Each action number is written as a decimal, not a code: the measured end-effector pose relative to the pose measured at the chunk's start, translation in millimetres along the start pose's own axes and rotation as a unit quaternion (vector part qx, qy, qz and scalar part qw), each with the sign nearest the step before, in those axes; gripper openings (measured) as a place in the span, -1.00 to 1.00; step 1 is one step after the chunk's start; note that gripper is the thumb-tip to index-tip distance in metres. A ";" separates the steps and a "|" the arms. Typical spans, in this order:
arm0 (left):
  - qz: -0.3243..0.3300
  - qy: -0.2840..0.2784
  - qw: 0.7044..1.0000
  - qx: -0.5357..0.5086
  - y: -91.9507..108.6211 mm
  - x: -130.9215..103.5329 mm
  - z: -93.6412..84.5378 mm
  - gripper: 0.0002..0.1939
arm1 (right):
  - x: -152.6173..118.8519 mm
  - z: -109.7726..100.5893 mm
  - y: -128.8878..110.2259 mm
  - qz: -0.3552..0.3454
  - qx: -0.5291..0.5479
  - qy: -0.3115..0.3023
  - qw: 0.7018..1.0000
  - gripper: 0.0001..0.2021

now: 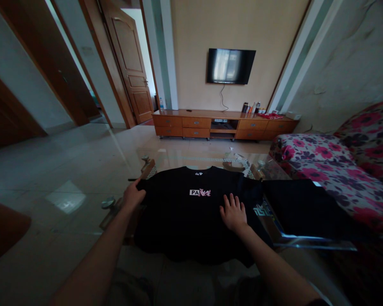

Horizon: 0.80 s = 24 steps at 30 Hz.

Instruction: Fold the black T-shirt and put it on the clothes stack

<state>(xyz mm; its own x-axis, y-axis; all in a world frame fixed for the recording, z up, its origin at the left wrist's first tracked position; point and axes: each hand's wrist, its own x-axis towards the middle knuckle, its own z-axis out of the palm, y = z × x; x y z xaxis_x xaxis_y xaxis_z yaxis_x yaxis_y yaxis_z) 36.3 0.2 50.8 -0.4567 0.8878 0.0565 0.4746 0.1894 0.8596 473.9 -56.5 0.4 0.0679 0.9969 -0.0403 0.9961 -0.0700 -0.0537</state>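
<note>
A black T-shirt (178, 221) with a small white-and-pink chest print lies spread on the glass table (166, 158), its neck toward the far side. My left hand (134, 194) pinches the end of the sleeve on the left. Flat on the shirt, right of the print, rests my right hand (234, 212) with its fingers spread. The shirt's lower hem hangs at the near table edge. To the right, a dark folded cloth (306, 208) lies on the table.
A floral sofa (319, 155) stands along the right side. Beyond the table is a low wooden cabinet (194, 123) with bottles and cans on top. A television (231, 66) hangs above it. Tiled floor (92, 153) stretches to the left, toward a half-open door (127, 63).
</note>
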 end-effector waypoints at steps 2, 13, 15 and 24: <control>0.163 0.001 0.981 0.103 18.8 -17.4 9.7 -0.10 | -0.2 0.1 -0.1 -0.001 0.000 0.001 1.000 -0.34; 0.247 -0.168 0.900 0.316 -18.1 -36.0 61.9 -0.11 | 1.3 3.4 2.5 -0.007 0.007 0.010 1.000 -0.34; 0.234 -0.166 0.906 0.311 -31.4 -29.3 60.9 -0.16 | 1.7 3.9 1.6 -0.006 0.008 0.008 1.000 -0.34; 0.116 -0.214 0.915 0.323 -61.5 -18.4 53.2 0.02 | 0.5 6.8 1.4 -0.006 0.015 0.005 1.000 -0.34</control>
<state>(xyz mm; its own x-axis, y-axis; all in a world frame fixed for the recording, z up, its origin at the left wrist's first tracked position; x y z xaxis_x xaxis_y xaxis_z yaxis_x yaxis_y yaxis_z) 55.6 -5.5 -30.2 -0.0165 0.9923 -0.1231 0.9298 0.0605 0.3630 474.9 -56.3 -6.4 0.0575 0.9979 -0.0299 0.9947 -0.0598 -0.0837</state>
